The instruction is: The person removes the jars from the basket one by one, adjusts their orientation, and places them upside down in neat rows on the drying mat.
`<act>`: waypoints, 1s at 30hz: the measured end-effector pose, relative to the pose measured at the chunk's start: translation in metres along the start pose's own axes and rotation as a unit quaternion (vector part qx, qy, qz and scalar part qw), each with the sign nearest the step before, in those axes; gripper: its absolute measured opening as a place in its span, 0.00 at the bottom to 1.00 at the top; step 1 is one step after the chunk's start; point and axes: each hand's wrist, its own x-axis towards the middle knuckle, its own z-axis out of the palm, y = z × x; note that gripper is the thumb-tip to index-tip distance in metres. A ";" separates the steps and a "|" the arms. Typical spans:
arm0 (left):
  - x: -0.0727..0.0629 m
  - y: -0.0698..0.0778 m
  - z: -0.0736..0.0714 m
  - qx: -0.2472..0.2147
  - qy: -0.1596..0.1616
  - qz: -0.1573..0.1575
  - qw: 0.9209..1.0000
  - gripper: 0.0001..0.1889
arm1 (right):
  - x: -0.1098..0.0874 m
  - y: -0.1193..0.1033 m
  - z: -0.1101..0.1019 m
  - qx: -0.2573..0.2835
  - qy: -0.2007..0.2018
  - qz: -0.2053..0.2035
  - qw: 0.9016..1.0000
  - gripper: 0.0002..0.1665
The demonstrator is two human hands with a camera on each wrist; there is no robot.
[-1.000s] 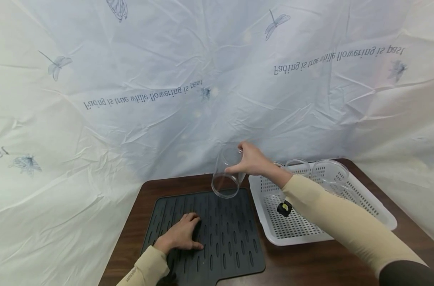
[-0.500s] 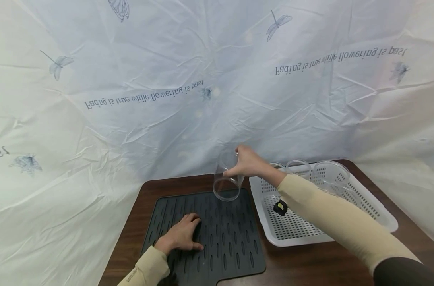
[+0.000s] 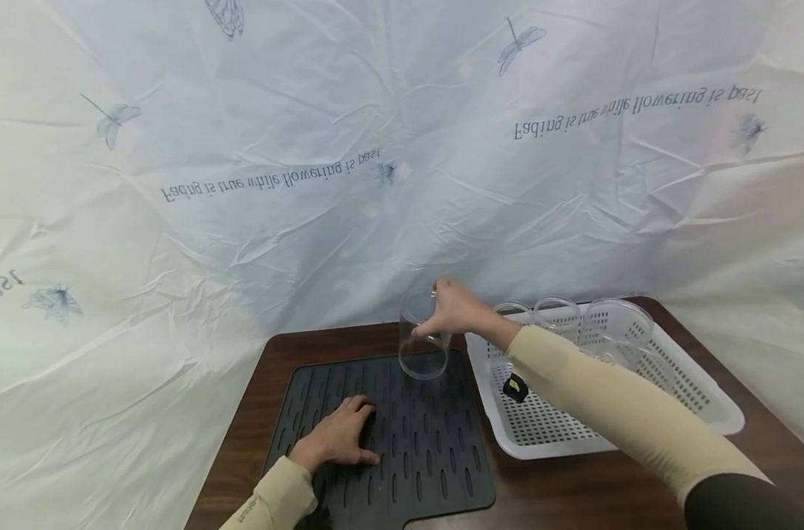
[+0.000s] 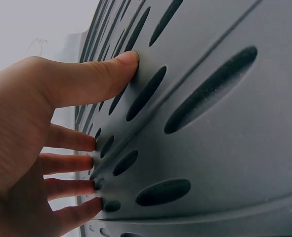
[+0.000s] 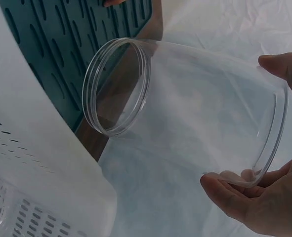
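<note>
Jar [image 3: 418, 355]: lowered slightly since a second ago; clear, held mouth down over the far right part of the mat [image 3: 435, 478]; cannot tell from these views whether touching it.
Right hand [image 3: 456, 309]: fingers curled round the jar's closed end, with thumb on one side and the rest opposite, as seen from the right wrist.
Left hand [image 3: 341, 433]: unmoved over the same second; resting on the left half of the mat, with fingers spread and thumb wide apart.
Mat: dark grey, slotted, lying flat on the brown tabletop [image 3: 541, 497].
Basket [image 3: 554, 450]: white, perforated, just right of the mat, partly hidden by the beige right sleeve [image 3: 594, 397].
Tubs [image 3: 618, 318]: clear, grouped inside the basket, partly behind that sleeve.
Sheet [image 3: 296, 243]: pale, creased, printed with dragonflies and flipped lettering, behind the tabletop.
</note>
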 end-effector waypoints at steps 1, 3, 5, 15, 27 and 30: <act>0.000 0.000 0.000 0.000 0.000 0.000 1.000 0.48 | 0.000 0.001 0.001 0.001 0.000 -0.001 1.000 0.61; 0.000 -0.001 0.001 0.001 0.001 -0.001 1.000 0.48 | 0.001 0.001 0.004 0.000 -0.001 -0.002 1.000 0.61; -0.001 -0.001 0.001 0.000 0.002 -0.001 1.000 0.48 | 0.002 0.002 0.006 -0.005 0.000 -0.001 1.000 0.62; -0.001 -0.002 0.001 -0.003 0.002 0.007 1.000 0.48 | 0.006 0.008 0.015 -0.040 -0.003 0.011 0.999 0.66; -0.003 0.001 -0.002 -0.004 0.003 0.005 1.000 0.48 | 0.009 0.014 0.021 -0.051 -0.010 0.040 0.998 0.60; -0.003 0.001 -0.001 -0.004 0.002 0.003 1.000 0.48 | 0.011 0.015 0.023 -0.049 -0.012 0.047 0.998 0.60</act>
